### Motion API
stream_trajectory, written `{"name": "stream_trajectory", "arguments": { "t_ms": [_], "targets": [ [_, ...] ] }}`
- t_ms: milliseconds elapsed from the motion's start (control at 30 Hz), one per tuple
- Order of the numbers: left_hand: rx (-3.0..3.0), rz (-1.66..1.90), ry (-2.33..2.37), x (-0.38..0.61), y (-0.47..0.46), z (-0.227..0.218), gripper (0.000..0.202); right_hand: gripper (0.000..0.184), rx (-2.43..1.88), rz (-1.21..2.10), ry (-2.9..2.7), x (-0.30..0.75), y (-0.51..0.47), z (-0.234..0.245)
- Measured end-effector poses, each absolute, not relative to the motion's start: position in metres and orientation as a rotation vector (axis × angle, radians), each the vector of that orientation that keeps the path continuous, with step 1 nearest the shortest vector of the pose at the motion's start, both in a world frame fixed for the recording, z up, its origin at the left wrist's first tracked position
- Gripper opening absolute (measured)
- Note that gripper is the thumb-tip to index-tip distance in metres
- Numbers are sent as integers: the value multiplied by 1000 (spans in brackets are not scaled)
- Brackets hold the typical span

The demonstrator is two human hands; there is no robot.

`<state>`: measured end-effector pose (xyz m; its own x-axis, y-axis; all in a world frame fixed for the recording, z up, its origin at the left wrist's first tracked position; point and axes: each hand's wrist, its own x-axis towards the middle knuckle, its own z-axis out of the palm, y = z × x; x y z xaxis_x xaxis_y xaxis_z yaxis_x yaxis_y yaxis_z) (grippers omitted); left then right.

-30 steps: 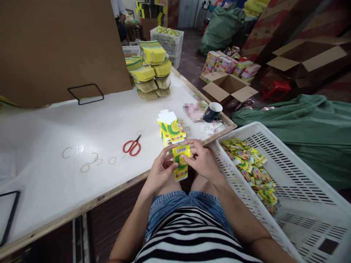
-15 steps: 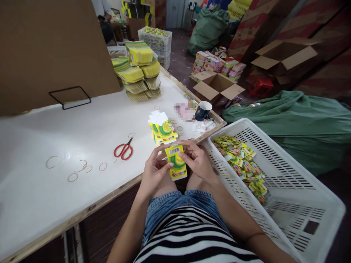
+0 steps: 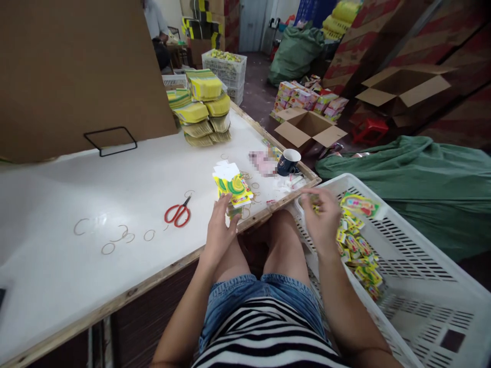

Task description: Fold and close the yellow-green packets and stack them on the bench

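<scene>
A small stack of yellow-green printed cartons (image 3: 235, 185), with white flaps at its far end, lies near the front edge of the white table (image 3: 126, 199). My left hand (image 3: 221, 227) is at the near end of this stack, its fingers stretched out and its thumb apart; whether it grips a carton is hard to see. Over the side of the white plastic crate (image 3: 414, 225) is my right hand (image 3: 322, 220), fingers loosely bent and holding nothing visible. Just right of it, a blurred yellow carton (image 3: 359, 205) is in the air above the crate. Many similar packs (image 3: 358, 245) lie inside.
Red-handled scissors (image 3: 178, 212) and several rubber bands (image 3: 149, 235) lie on the table. A dark mug (image 3: 288, 162) stands by its right edge. Tall carton stacks (image 3: 203, 110) rise at the back. An open cardboard box (image 3: 310, 128) and a green sack (image 3: 422, 163) lie beyond.
The carton held in both hands has left them and is above the crate. My right hand has moved right to the crate; my left hand has moved to the stack.
</scene>
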<state>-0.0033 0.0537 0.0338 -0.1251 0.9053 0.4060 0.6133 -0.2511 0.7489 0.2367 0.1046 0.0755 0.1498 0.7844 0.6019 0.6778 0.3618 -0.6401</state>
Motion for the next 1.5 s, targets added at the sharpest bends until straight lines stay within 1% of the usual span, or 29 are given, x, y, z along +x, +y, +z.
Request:
{"name": "stream_trajectory", "arguments": {
  "t_ms": [133,200,300,433,567,667,733,800,900,967,1067,1233,1367,1500],
  "targets": [
    [1920,1202,1742,-2,63,21,52,31,-1358,766,-1541,187,125,42],
    [1935,1182,1730,-3,63,20,52,35,-1358,901,-1515,163,138,28],
    [1934,1182,1694,-8,61,22,49,34,-1334,974,-1459,143,151,17],
    [1891,1237,1648,-13,61,25,40,34,-1268,1061,-1311,146,153,15],
    [1832,1388,1613,-15,63,30,33,37,-1189,1137,-1169,157,138,20],
    [1709,1519,1575,-13,62,39,30,34,-1098,1239,-1045,160,119,27],
    [1515,1605,1454,-11,59,45,32,31,-1034,1342,-959,158,106,32],
    [1287,1624,1226,-8,56,47,38,29,-998,1423,-911,155,93,37],
    [1048,1520,893,-3,51,45,45,30,-965,1538,-858,150,79,42],
    [950,1450,787,-1,47,43,47,32,-948,1614,-834,148,72,45],
    [865,1395,729,1,44,44,49,32,-944,1623,-883,149,65,49],
    [862,1369,716,4,41,51,46,30,-1029,1446,-1116,156,56,52],
    [818,1464,827,8,43,47,40,28,-1080,1373,-1292,158,50,54],
    [813,1505,1006,14,43,46,34,26,-1139,1176,-1408,156,48,53]
  ]
}}
